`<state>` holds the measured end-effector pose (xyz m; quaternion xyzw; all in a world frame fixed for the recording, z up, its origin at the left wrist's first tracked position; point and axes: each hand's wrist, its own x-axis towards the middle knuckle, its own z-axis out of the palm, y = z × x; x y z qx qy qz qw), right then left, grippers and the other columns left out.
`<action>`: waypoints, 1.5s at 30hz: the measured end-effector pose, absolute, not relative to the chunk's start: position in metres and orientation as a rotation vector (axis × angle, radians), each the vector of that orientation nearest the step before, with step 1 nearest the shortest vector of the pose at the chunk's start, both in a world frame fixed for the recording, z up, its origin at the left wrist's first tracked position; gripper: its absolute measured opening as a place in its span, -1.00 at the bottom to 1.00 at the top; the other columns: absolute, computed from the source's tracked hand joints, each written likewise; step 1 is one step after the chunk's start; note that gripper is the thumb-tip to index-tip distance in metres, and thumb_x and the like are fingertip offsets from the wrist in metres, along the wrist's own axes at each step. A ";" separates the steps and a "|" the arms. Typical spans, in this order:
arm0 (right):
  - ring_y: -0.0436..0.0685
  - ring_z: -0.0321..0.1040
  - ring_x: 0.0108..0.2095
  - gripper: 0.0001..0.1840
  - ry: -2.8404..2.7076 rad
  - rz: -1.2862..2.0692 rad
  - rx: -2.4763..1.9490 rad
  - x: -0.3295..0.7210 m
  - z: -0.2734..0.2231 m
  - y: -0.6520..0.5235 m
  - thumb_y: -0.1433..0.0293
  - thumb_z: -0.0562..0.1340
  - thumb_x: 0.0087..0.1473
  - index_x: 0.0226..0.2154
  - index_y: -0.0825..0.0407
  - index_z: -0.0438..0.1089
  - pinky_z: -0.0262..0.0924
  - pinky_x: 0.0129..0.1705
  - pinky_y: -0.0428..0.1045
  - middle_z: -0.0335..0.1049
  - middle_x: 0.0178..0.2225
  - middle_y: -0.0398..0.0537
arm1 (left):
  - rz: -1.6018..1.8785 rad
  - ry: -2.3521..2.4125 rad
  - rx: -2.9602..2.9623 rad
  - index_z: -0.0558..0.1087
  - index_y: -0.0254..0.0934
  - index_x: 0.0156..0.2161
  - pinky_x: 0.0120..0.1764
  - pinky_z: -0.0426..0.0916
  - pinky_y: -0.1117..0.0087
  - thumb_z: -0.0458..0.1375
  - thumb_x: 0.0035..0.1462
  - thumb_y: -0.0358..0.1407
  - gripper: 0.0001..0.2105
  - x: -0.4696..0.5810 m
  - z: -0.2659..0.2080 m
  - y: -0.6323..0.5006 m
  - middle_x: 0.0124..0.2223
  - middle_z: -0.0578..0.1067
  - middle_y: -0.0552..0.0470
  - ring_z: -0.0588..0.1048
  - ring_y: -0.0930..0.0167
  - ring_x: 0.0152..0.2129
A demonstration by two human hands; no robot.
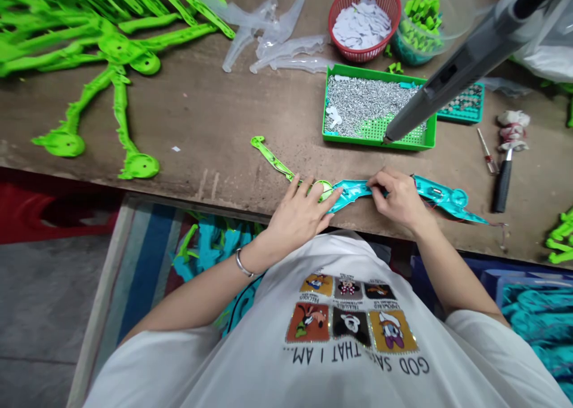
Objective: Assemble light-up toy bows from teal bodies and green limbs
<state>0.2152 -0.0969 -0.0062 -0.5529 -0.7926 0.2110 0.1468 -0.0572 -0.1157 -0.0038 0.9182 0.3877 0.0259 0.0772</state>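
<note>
A long plastic shell lies along the table's near edge, with a green arm (274, 160) at its left end and a teal body (353, 188) running right to a pointed tip. Thin red wire and small metal parts show in its right section. My left hand (301, 209) rests over the green-teal joint, fingers stretched and spread on the pieces. Over the middle of the teal body, my right hand (396, 196) has thumb and fingertips pinched together. Whatever sits between those fingertips is hidden.
A grey powered screwdriver (452, 67) hangs over a green basket (380, 142) of small screws. Behind are a red basket (364, 54) and a clear tub (414, 55). A cloth-wrapped hammer (504, 184) and small screwdriver (487, 152) lie right; green shells (119, 46) pile left.
</note>
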 end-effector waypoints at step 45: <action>0.20 0.46 -0.23 -0.73 -2.486 0.263 -1.560 0.223 -0.013 -0.106 0.55 0.14 0.23 -0.15 0.08 0.54 0.36 -0.14 0.07 0.49 -0.25 0.05 | 1.488 1.647 1.656 0.51 -0.27 -0.22 -0.09 0.41 0.29 0.41 0.10 -0.48 -0.81 -0.206 0.019 0.085 -0.20 0.53 0.18 0.49 0.52 -0.22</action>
